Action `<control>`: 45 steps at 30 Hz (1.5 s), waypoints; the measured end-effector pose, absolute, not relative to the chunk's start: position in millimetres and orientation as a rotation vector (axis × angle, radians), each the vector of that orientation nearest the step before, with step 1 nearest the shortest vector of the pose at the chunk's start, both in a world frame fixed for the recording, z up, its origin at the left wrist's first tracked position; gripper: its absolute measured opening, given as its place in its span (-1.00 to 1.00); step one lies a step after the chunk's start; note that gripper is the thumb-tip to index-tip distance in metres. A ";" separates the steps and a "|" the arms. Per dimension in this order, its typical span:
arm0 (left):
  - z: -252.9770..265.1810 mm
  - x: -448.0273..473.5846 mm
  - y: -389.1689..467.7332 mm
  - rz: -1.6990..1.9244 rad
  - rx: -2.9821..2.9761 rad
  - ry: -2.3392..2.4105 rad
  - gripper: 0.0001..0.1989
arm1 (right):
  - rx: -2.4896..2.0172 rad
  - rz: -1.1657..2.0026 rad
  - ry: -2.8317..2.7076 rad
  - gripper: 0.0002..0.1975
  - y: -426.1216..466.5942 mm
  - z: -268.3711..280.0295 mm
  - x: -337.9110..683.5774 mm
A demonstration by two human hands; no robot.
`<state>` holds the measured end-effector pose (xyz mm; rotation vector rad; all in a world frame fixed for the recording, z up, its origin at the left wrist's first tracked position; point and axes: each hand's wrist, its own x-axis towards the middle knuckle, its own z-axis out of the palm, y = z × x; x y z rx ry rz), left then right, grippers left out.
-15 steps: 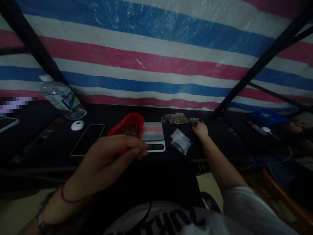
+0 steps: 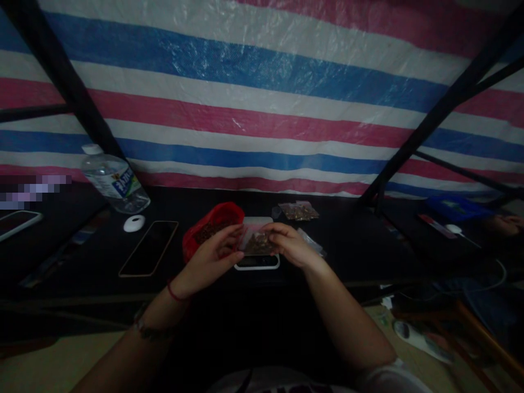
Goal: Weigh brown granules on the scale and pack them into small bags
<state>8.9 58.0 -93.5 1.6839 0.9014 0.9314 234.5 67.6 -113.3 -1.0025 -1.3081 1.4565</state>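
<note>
A small clear plastic bag (image 2: 257, 240) with brownish bits inside is stretched between my two hands, over a white digital kitchen scale (image 2: 262, 265). My left hand (image 2: 210, 255) pinches its left edge, and the fingers of my right hand (image 2: 292, 246) are closed on its right side. The bag hides much of the scale's plate. Just behind my left hand lies a red plastic bag (image 2: 229, 210), opened, with many small reddish-brown pieces in it; their kind is too dim to make out. Flat clear bags (image 2: 311, 240) lie partly behind my right hand.
Farther back are filled small bags (image 2: 301, 210). To the left are a phone (image 2: 150, 248), a white oval case (image 2: 134, 223), a plastic bottle (image 2: 118, 183) and another phone (image 2: 18, 224). Another person's hand (image 2: 507, 224) is at far right, near a blue tray (image 2: 454, 208).
My right hand has come from the right side of the table to the scale, with a small filled bag. My left hand has moved slightly and now grips that bag too.
</note>
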 end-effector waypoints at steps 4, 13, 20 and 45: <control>-96.2 -2.5 58.7 0.767 1.673 0.992 -0.77 | -0.998 1.442 -1.330 -0.76 64.2 -126.5 215.7; -118.4 0.9 67.8 0.556 1.551 0.837 -0.72 | -1.118 1.492 -0.997 -0.63 56.3 -152.0 216.0; -123.6 13.6 60.9 0.850 1.454 0.948 -0.69 | -1.278 0.662 -1.339 -0.76 55.6 -156.1 217.6; -128.1 12.3 51.7 0.644 2.056 1.072 -0.84 | -1.353 0.394 -2.134 -0.80 33.2 -135.4 193.3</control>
